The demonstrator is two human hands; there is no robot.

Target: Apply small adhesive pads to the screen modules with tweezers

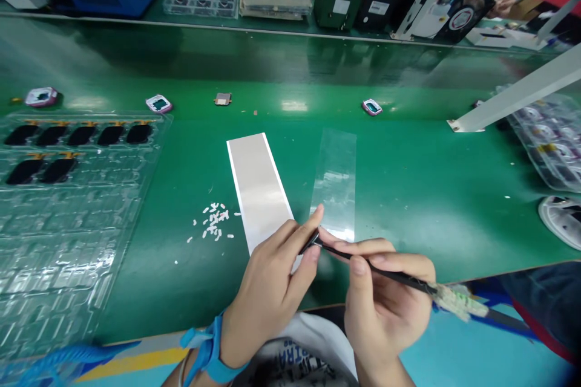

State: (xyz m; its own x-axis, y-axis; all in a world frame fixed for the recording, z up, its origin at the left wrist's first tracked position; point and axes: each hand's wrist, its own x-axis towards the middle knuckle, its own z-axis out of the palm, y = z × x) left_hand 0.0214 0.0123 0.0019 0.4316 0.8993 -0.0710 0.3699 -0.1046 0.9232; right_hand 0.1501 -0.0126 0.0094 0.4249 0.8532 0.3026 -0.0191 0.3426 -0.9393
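Observation:
My left hand [267, 278], with a blue wrist strap, pinches a small dark flat part [309, 242] between thumb and fingers; most of that part is hidden. My right hand [390, 296] grips black tweezers [403, 278] whose rear end is wrapped in frayed pale tape. Their tips meet the dark part at my left fingertips. Under and beyond my left hand lies a grey strip with white edges [258, 181]. A clear plastic sheet [336, 187] lies just beyond the fingertips. Several tiny white pieces [215, 217] are scattered left of the strip.
At left, a clear tray [122, 217] holds several black screens [82, 134]. Pink-rimmed watch cases [158, 103] and a small square module [223, 98] lie farther back. A white post [517, 94] stands at right. Boxes line the shelf [281, 24], with another person's hand [503, 3] behind.

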